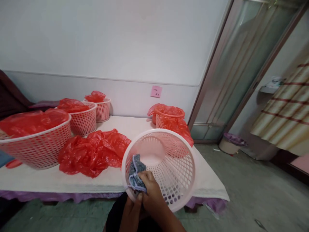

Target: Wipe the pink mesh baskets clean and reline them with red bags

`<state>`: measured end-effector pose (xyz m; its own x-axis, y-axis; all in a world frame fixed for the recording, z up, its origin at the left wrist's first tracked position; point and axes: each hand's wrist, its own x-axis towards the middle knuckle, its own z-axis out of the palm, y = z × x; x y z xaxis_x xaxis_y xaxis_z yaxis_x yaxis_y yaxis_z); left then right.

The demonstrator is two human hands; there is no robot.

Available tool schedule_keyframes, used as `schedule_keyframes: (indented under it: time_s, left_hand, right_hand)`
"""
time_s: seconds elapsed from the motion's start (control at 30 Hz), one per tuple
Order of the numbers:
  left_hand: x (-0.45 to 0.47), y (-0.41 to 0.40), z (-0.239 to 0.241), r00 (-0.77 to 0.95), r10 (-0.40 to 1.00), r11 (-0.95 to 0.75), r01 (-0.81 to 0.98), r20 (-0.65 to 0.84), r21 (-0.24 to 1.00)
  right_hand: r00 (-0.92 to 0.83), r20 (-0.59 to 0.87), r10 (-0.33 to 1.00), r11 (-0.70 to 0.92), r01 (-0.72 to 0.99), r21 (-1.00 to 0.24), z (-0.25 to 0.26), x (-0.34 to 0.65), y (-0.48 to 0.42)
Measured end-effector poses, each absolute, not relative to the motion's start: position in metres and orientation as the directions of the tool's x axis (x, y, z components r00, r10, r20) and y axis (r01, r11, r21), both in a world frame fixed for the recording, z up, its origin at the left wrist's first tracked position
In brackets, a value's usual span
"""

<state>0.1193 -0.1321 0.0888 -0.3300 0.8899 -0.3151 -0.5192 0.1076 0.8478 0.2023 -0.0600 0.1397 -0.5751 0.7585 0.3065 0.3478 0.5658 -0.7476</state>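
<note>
An empty pink plastic mesh basket (169, 161) is tilted with its mouth toward me, in front of the table's near edge. My right hand (151, 188) is closed on a grey cloth (135, 172) and presses it against the inside of the basket's near rim. My left hand (131, 211) is below it, fingers curled on the basket's lower rim from outside. Both forearms come up from the bottom of the view.
A white-covered table (48, 180) bears a loose red plastic bag (93, 154) and several pink baskets lined with red bags (33, 141) (83, 117) (101, 108) (169, 119). A glass door (236, 71) stands at the right. A small bin (230, 141) sits on the floor.
</note>
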Motion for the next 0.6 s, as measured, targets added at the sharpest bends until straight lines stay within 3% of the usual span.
schedule_keyframes:
  time_s: [0.13,0.23,0.33,0.4,0.5,0.6]
  left_hand:
    - [0.123,-0.133,0.09,-0.392,0.837,0.166,-0.483,-0.382,0.86]
    - [0.132,-0.137,0.083,-0.46,0.791,0.18,-0.456,-0.404,0.871]
    - [0.139,-0.14,0.077,-0.457,0.797,0.232,-0.372,-0.395,0.899]
    - [0.14,-0.14,0.076,-0.444,0.824,0.25,-0.272,-0.352,0.929]
    - [0.137,-0.137,0.08,-0.457,0.864,0.173,-0.124,-0.211,0.977]
    - [0.137,-0.136,0.089,-0.465,0.877,0.118,-0.038,-0.122,0.992]
  right_hand:
    - [-0.627,0.091,0.773,0.603,0.683,-0.411,0.139,0.207,-0.038]
    - [-0.527,0.012,0.85,0.5,0.798,-0.336,0.133,0.215,-0.015]
    - [-0.401,0.015,0.916,0.37,0.831,-0.414,0.121,0.224,0.007]
    - [-0.33,0.022,0.944,0.292,0.797,-0.529,0.113,0.227,0.019]
    - [-0.238,0.037,0.971,0.183,0.63,-0.755,0.104,0.223,0.034]
    - [-0.075,0.041,0.996,0.066,0.36,-0.931,0.102,0.215,0.05]
